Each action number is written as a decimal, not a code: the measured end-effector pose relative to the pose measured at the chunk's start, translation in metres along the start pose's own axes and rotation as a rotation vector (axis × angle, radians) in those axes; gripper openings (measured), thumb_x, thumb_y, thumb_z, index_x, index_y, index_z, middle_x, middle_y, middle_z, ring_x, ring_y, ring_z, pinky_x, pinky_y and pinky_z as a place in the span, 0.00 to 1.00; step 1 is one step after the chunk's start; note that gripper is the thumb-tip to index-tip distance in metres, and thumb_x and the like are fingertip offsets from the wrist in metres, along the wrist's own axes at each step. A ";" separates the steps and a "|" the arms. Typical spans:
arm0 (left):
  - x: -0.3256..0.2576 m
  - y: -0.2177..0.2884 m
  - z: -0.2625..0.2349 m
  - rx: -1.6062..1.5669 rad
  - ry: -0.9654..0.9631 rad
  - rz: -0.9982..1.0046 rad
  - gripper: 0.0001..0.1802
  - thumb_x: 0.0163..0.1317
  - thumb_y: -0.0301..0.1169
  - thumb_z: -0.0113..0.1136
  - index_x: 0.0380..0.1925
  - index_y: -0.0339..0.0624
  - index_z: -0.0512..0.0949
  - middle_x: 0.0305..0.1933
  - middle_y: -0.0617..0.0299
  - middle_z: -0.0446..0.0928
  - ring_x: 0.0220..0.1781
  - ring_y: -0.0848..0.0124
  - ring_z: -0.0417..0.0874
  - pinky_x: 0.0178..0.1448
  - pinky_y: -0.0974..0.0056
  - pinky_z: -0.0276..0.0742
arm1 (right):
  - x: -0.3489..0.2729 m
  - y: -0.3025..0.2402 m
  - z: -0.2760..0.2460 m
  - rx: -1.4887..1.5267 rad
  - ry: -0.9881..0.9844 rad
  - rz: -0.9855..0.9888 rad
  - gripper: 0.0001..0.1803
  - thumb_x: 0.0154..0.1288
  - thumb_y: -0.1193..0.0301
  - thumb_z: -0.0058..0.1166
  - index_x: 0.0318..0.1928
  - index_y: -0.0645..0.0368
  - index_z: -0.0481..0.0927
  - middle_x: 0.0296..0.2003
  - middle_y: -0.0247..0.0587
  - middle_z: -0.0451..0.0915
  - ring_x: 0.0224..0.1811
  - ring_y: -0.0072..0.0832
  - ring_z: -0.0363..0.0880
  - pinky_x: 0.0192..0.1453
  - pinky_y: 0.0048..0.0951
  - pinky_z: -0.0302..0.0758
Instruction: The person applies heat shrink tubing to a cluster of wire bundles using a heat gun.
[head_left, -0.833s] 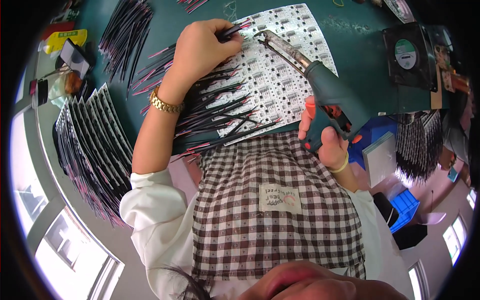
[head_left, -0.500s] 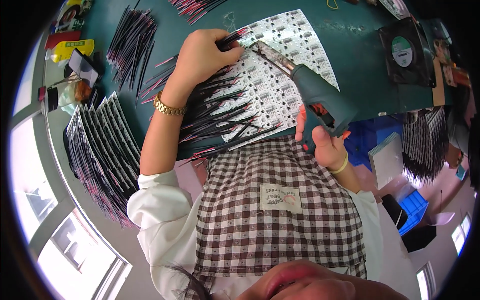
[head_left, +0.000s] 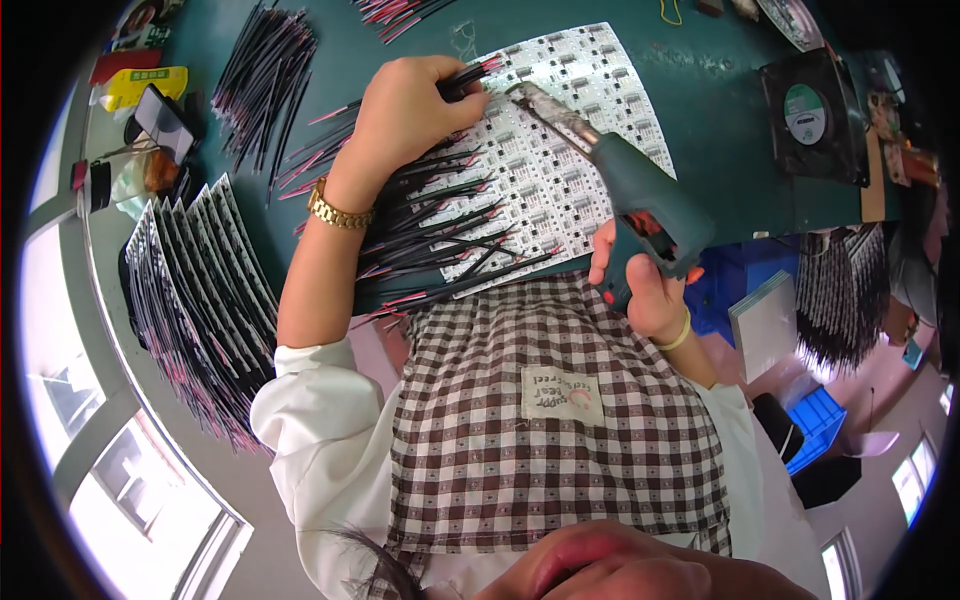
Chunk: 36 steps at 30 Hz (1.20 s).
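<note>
A white sheet of circuit boards (head_left: 560,130) lies on the table in front of me. My left hand (head_left: 415,110) is over its far left corner, fingers closed on black wires (head_left: 468,76) with red-and-white ends that touch the sheet. More black wires (head_left: 425,235) cross the sheet's left edge in several bunches. My right hand (head_left: 650,290) is wrapped round the handle of a dark green soldering gun (head_left: 655,195). Its metal barrel slants up and left over the sheet, with the tip a little to the right of the wire ends. Whether the tip touches the sheet I cannot tell.
Loose black wires (head_left: 262,85) are heaped at the far left. Boards with wires attached (head_left: 205,290) stand in a row beside my left arm. At the right lies a black spool (head_left: 805,115) with a green label. Below the table edge are more wired boards (head_left: 845,295) and a blue crate (head_left: 818,425).
Both hands keep almost the same places and grips. The soldering gun's tip has shifted very slightly to the right. The whole view has moved a little.
</note>
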<state>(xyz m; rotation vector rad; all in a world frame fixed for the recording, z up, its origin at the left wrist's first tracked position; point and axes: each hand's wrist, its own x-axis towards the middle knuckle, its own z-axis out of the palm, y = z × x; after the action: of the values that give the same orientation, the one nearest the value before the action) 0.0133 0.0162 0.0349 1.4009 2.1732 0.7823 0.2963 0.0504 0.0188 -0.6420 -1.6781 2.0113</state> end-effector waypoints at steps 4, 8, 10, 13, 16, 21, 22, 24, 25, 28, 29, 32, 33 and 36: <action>-0.001 0.001 0.000 -0.002 -0.004 0.012 0.15 0.47 0.38 0.64 0.29 0.39 0.82 0.22 0.54 0.79 0.23 0.63 0.79 0.32 0.64 0.74 | -0.001 0.008 -0.001 0.157 0.047 -0.079 0.35 0.63 0.44 0.47 0.51 0.67 0.66 0.28 0.41 0.70 0.25 0.25 0.72 0.29 0.23 0.69; -0.002 0.002 0.004 0.022 0.041 0.069 0.14 0.48 0.38 0.64 0.30 0.40 0.81 0.23 0.55 0.79 0.23 0.62 0.79 0.32 0.64 0.74 | 0.003 0.009 -0.004 0.369 0.055 -0.125 0.31 0.64 0.49 0.49 0.55 0.63 0.67 0.28 0.39 0.72 0.26 0.21 0.70 0.26 0.21 0.66; -0.005 0.002 0.004 0.069 0.080 0.107 0.14 0.48 0.38 0.64 0.31 0.40 0.81 0.23 0.55 0.78 0.24 0.60 0.79 0.32 0.63 0.74 | 0.002 0.012 -0.005 0.368 0.047 -0.123 0.32 0.64 0.49 0.48 0.56 0.63 0.66 0.29 0.39 0.72 0.26 0.21 0.70 0.26 0.21 0.66; -0.009 -0.010 -0.006 -0.072 0.074 0.128 0.11 0.56 0.34 0.61 0.36 0.39 0.80 0.23 0.57 0.78 0.22 0.69 0.78 0.30 0.66 0.73 | 0.003 0.010 -0.002 0.352 0.040 -0.104 0.32 0.65 0.49 0.48 0.58 0.63 0.65 0.29 0.40 0.72 0.26 0.21 0.70 0.26 0.21 0.65; -0.012 -0.001 -0.039 -0.276 0.274 0.092 0.08 0.65 0.29 0.53 0.40 0.41 0.80 0.20 0.70 0.74 0.22 0.84 0.69 0.27 0.77 0.66 | 0.004 0.010 -0.001 0.334 0.032 -0.092 0.32 0.65 0.50 0.47 0.58 0.63 0.65 0.28 0.40 0.72 0.26 0.21 0.70 0.27 0.21 0.65; -0.038 0.047 -0.061 -0.129 0.440 0.140 0.08 0.63 0.30 0.54 0.39 0.39 0.77 0.19 0.65 0.74 0.19 0.79 0.68 0.23 0.71 0.64 | 0.001 0.008 -0.009 0.311 0.005 -0.079 0.32 0.65 0.49 0.48 0.58 0.63 0.65 0.29 0.40 0.72 0.27 0.21 0.71 0.28 0.21 0.66; -0.040 0.052 -0.050 -0.094 0.454 0.137 0.08 0.61 0.29 0.55 0.38 0.38 0.76 0.19 0.61 0.75 0.18 0.74 0.72 0.24 0.68 0.66 | 0.001 0.008 -0.009 0.283 0.015 -0.069 0.36 0.64 0.46 0.48 0.58 0.65 0.64 0.28 0.41 0.71 0.26 0.24 0.72 0.29 0.23 0.68; -0.041 0.045 -0.030 0.011 0.378 0.135 0.07 0.54 0.27 0.56 0.31 0.37 0.72 0.19 0.50 0.75 0.19 0.56 0.77 0.26 0.61 0.71 | 0.006 0.008 -0.004 0.268 0.022 -0.067 0.40 0.62 0.43 0.48 0.57 0.68 0.62 0.28 0.42 0.70 0.26 0.26 0.73 0.30 0.25 0.70; -0.041 0.036 -0.017 -0.013 0.347 0.101 0.07 0.53 0.28 0.57 0.30 0.37 0.73 0.20 0.50 0.75 0.19 0.55 0.77 0.26 0.60 0.71 | 0.007 0.007 -0.002 0.286 0.033 -0.060 0.40 0.62 0.43 0.48 0.57 0.68 0.62 0.28 0.42 0.71 0.26 0.26 0.73 0.30 0.25 0.70; -0.041 0.024 0.000 0.040 0.269 0.076 0.07 0.52 0.30 0.58 0.27 0.37 0.75 0.20 0.51 0.76 0.20 0.54 0.76 0.26 0.58 0.71 | 0.006 0.008 -0.003 0.304 0.051 -0.059 0.40 0.62 0.43 0.47 0.57 0.68 0.62 0.28 0.43 0.71 0.26 0.27 0.73 0.30 0.25 0.70; -0.041 0.022 0.003 0.123 0.229 0.082 0.07 0.52 0.31 0.58 0.25 0.38 0.75 0.20 0.51 0.75 0.20 0.53 0.76 0.26 0.58 0.71 | 0.007 0.007 -0.003 0.281 0.041 -0.068 0.39 0.63 0.44 0.47 0.57 0.69 0.62 0.28 0.43 0.71 0.26 0.27 0.73 0.30 0.25 0.70; -0.041 0.013 0.012 0.210 0.315 0.225 0.09 0.52 0.34 0.59 0.25 0.38 0.77 0.19 0.52 0.76 0.21 0.53 0.75 0.26 0.57 0.71 | 0.003 0.004 -0.002 0.232 0.038 -0.033 0.39 0.64 0.45 0.46 0.58 0.69 0.62 0.29 0.43 0.71 0.26 0.27 0.72 0.31 0.24 0.70; -0.040 0.013 0.012 0.214 0.297 0.169 0.09 0.53 0.34 0.61 0.26 0.39 0.78 0.21 0.53 0.77 0.21 0.57 0.76 0.26 0.59 0.71 | 0.004 0.004 -0.002 0.202 0.051 -0.009 0.38 0.64 0.45 0.46 0.58 0.69 0.62 0.29 0.42 0.70 0.26 0.27 0.72 0.31 0.24 0.70; -0.039 0.016 0.014 0.045 0.257 -0.041 0.10 0.52 0.34 0.64 0.29 0.40 0.80 0.24 0.55 0.78 0.22 0.61 0.78 0.27 0.62 0.72 | 0.002 0.007 -0.005 0.199 0.040 -0.026 0.39 0.64 0.45 0.47 0.58 0.69 0.62 0.29 0.42 0.70 0.26 0.26 0.72 0.31 0.25 0.70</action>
<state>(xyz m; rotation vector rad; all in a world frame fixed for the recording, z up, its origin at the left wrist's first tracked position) 0.0480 -0.0115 0.0376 1.3341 2.4182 0.9495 0.2971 0.0546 0.0107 -0.5834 -1.4322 2.0989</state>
